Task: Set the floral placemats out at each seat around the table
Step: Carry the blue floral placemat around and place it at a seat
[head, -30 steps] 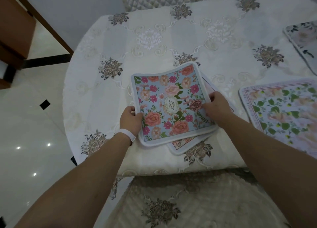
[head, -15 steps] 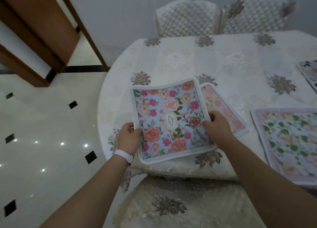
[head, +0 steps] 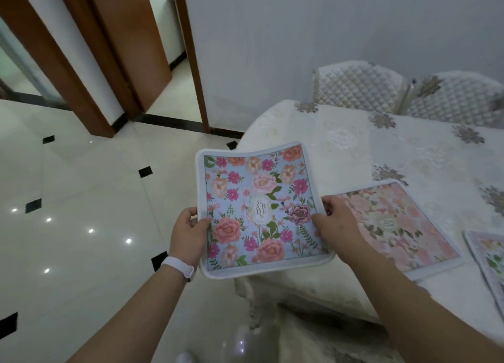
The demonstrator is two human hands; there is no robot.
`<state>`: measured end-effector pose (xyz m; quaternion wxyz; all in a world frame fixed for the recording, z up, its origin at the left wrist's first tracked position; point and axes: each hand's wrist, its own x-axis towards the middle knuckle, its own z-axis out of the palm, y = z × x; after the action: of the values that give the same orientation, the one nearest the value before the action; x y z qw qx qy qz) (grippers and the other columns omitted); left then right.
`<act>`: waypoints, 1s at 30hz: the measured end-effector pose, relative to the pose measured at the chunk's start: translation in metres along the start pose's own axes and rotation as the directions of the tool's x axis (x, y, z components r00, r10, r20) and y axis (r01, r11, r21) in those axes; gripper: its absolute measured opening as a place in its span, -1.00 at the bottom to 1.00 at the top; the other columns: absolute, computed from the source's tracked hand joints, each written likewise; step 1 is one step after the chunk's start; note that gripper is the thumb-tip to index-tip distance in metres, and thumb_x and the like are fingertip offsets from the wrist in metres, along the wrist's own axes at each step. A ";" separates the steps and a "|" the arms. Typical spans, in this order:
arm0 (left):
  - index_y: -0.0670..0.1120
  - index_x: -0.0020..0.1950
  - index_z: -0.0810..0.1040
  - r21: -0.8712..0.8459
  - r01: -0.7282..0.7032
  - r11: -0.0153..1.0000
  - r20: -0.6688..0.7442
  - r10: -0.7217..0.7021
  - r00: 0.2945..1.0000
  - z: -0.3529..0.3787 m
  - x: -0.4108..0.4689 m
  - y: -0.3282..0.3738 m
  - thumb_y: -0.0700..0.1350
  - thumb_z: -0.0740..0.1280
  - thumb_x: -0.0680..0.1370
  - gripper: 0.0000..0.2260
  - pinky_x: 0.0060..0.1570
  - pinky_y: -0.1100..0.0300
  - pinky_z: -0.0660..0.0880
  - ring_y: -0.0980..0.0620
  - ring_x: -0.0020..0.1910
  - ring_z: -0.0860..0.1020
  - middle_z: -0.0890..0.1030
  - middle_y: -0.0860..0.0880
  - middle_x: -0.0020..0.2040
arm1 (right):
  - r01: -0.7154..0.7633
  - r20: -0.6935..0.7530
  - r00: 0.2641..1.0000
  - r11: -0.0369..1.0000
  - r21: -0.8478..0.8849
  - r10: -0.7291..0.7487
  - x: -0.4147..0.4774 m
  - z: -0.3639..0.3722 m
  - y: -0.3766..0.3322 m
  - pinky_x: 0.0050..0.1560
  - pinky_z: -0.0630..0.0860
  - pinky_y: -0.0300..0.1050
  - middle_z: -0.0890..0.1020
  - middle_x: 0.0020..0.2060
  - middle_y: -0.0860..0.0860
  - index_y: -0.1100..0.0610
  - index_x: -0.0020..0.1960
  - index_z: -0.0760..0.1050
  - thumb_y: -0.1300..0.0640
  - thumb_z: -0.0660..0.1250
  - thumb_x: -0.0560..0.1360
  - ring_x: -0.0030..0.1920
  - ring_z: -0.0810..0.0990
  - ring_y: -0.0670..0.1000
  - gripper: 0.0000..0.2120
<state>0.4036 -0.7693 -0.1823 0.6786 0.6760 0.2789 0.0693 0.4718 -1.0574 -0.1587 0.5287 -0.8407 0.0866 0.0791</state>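
I hold a blue floral placemat (head: 259, 207) with a white border in both hands, lifted off the round table (head: 341, 141) and hanging past its left edge. My left hand (head: 188, 233) grips the mat's left edge; my right hand (head: 336, 227) grips its right edge. A pink floral placemat (head: 401, 226) lies flat on the tablecloth just right of my right hand. The corner of a green-leaf placemat (head: 489, 256) shows at the far right edge of the table.
Two quilted white chairs (head: 357, 87) (head: 458, 98) stand at the table's far side against the wall. A cushioned seat (head: 313, 335) sits below the table's near edge. White tiled floor (head: 81, 199) stretches left toward wooden door frames (head: 90, 62).
The blue placemat has been lifted off the pink one and carried left, past the table's edge. My view has swung left and up, showing the floor and doorway.
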 end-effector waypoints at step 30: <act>-0.05 -0.01 0.52 -0.111 -0.102 0.989 -0.121 0.088 0.989 -0.343 0.228 0.079 -0.20 0.36 0.53 -0.91 -0.42 0.17 0.58 -0.08 -0.28 0.69 0.71 -0.05 -0.27 | 0.126 0.154 0.979 0.989 0.074 -0.136 0.076 0.369 -0.224 -0.37 0.65 -0.06 0.67 -0.11 0.01 0.00 -0.05 0.48 0.24 0.35 0.47 -0.29 0.71 -0.04 -0.84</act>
<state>0.4546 -0.3547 -0.1480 0.6954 0.6426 0.2807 0.1570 0.5815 -0.6335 -0.1381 0.5645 -0.8183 -0.0086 0.1081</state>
